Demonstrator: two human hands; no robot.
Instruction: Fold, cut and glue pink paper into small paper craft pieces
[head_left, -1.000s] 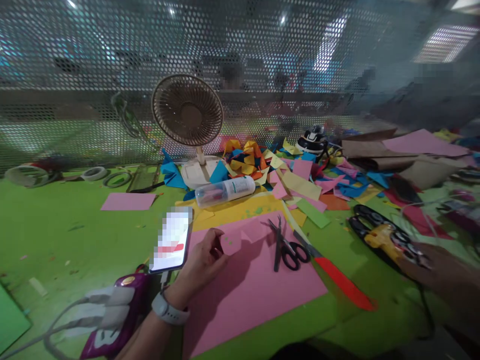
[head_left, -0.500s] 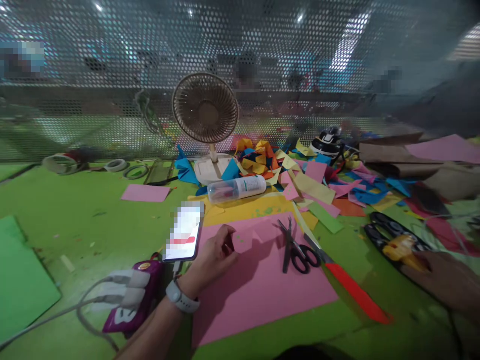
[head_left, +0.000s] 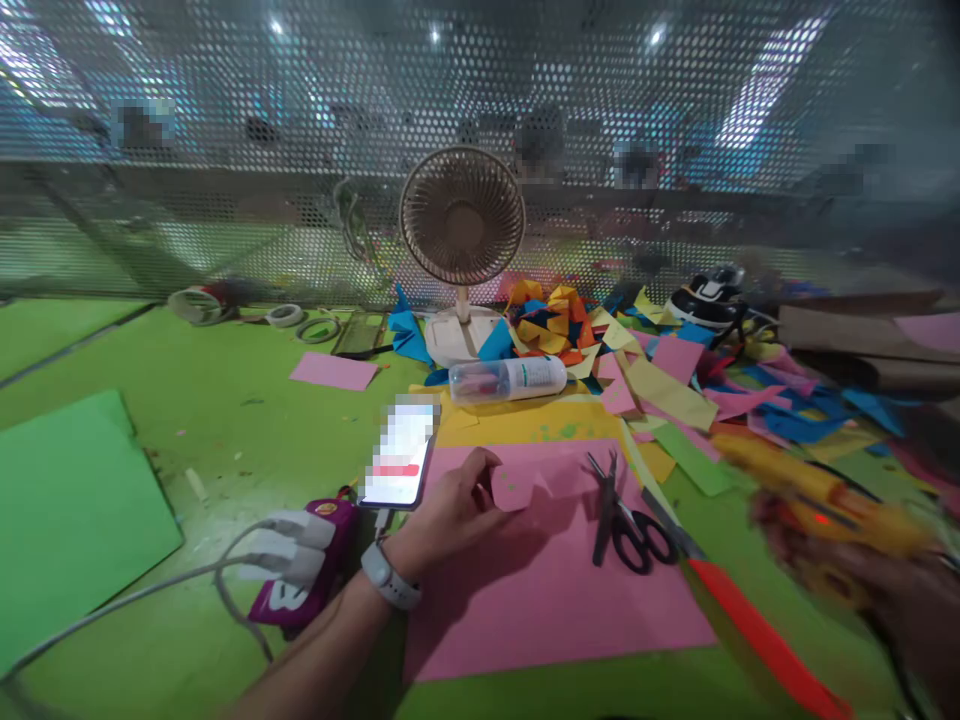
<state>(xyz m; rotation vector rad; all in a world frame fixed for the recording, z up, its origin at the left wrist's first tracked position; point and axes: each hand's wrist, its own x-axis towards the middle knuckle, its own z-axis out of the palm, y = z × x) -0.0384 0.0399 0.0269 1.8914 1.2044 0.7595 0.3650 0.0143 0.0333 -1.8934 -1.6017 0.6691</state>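
Observation:
My left hand (head_left: 457, 515), with a pale watch on its wrist, is closed in a pinch on a small pink paper piece (head_left: 513, 488) with green specks. It hovers over a large pink paper sheet (head_left: 540, 610). At the right, my right hand (head_left: 847, 570) is wrapped round a yellow glue gun (head_left: 832, 500) with a small red light; both are smeared by motion. Between the hands, black-handled scissors (head_left: 630, 535) lie on the sheet. Beside them rests a knife (head_left: 757, 625) with an orange-red handle. A phone (head_left: 401, 455) lies just left of my left hand.
A small fan (head_left: 463, 215) stands at the back before a perforated metal screen. A spray bottle (head_left: 510, 380) lies in front of it. Coloured paper scraps (head_left: 675, 390) pile up to the right. A purple power strip (head_left: 330, 540) with plugged cables and green paper (head_left: 75, 510) are left.
My right hand has raised the glue gun up off the table at the right. My left hand keeps its pinch, and the pink piece shows more clearly. The view has turned slightly left.

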